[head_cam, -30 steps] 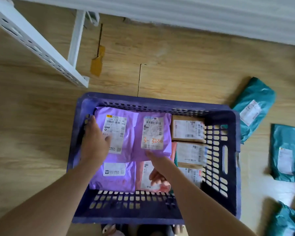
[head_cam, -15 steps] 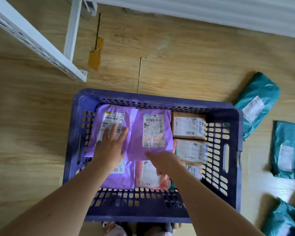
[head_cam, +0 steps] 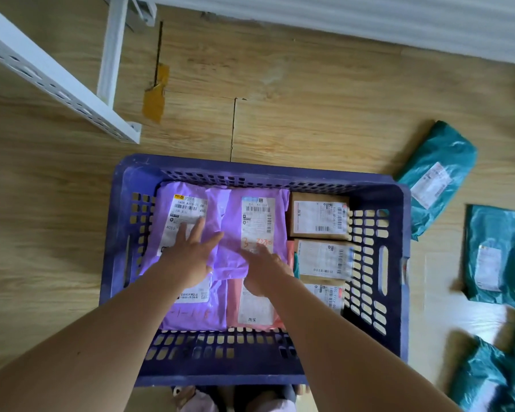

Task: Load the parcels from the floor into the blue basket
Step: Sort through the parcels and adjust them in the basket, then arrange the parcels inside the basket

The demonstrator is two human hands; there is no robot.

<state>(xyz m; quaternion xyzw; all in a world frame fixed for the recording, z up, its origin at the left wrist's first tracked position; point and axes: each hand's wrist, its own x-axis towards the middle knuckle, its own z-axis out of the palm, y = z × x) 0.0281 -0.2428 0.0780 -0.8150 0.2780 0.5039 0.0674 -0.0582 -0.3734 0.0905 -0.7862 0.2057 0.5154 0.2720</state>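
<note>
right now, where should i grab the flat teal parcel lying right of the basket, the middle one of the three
Probably its long left edge, the one facing the blue basket. The middle teal parcel lies flat, label up, with bare floor along that side, so the right hand can come from the basket side, slide fingers under and pinch.

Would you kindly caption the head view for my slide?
Left hand and right hand rest on purple parcels in the blue basket; green parcels lie beside it.
</note>
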